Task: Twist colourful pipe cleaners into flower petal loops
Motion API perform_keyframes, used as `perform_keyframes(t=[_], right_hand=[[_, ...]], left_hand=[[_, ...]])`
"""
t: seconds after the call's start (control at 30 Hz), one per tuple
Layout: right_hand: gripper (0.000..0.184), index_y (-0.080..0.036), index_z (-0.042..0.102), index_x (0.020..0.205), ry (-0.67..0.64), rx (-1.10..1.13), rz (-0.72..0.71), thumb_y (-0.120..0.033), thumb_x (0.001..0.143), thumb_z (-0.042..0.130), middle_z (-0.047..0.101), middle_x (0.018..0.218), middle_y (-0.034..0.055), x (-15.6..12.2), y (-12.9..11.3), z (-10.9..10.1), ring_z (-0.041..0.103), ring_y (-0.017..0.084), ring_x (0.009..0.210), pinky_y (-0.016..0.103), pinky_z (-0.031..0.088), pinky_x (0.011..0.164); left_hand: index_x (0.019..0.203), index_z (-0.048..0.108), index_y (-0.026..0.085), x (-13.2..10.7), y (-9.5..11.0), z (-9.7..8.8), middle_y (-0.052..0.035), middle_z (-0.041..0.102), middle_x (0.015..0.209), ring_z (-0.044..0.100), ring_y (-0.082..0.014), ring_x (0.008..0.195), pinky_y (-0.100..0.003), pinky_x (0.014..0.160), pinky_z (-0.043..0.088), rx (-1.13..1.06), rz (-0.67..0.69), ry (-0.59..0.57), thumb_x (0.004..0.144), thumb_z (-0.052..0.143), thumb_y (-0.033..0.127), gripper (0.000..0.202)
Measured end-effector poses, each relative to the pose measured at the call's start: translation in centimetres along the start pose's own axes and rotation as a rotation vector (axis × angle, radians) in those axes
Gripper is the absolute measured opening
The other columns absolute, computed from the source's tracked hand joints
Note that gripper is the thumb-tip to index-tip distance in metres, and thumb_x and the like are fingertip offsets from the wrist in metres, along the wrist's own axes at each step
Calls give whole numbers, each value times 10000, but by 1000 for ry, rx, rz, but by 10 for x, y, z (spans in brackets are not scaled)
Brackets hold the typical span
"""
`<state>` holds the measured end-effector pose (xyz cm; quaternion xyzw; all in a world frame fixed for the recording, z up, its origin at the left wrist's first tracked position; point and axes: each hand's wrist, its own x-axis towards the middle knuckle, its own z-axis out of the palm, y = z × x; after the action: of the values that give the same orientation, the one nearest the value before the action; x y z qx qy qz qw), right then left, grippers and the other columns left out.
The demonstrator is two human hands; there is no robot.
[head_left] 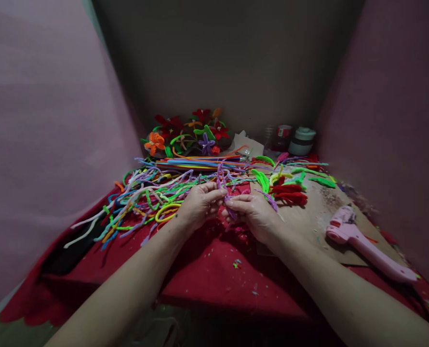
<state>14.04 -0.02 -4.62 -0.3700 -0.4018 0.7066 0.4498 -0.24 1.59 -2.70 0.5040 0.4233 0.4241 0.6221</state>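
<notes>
Both hands meet near the middle of the table, pinching a purple pipe cleaner that is bent into a narrow loop pointing up. My left hand grips it from the left between thumb and fingers. From the right, my right hand pinches its lower part. The fingertips partly hide the lower end. Left of my left hand lies a heap of loose colourful pipe cleaners, with a yellow coil close to the wrist. Just beyond my right hand are red pipe-cleaner petals and a green leaf shape.
A pink glue gun rests on a cardboard sheet at right. Finished pipe-cleaner flowers stand at the back, beside a lidded jar and a dark jar. Scraps dot the red tablecloth. Walls enclose both sides.
</notes>
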Motion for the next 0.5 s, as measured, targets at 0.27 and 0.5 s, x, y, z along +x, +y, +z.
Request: perform_keyframes(t=[0.27, 0.5], right_hand=[[150, -132, 641, 655, 22, 18, -13, -240, 572, 705, 648, 539, 33, 2, 3, -1, 555, 104, 450, 231, 448, 483], [138, -135, 624, 622, 38, -97, -81, -264, 610, 671, 649, 546, 32, 0, -1, -1, 530, 99, 437, 220, 420, 444]], left_hand=[[685, 498, 156, -3, 1, 1, 78, 399, 470, 269, -9, 337, -148, 333, 173, 63, 82, -47, 703, 644, 313, 215], [702, 540, 155, -7, 4, 1, 48, 497, 536, 370, -31, 362, -156, 333, 239, 117, 116, -53, 702, 637, 354, 222]])
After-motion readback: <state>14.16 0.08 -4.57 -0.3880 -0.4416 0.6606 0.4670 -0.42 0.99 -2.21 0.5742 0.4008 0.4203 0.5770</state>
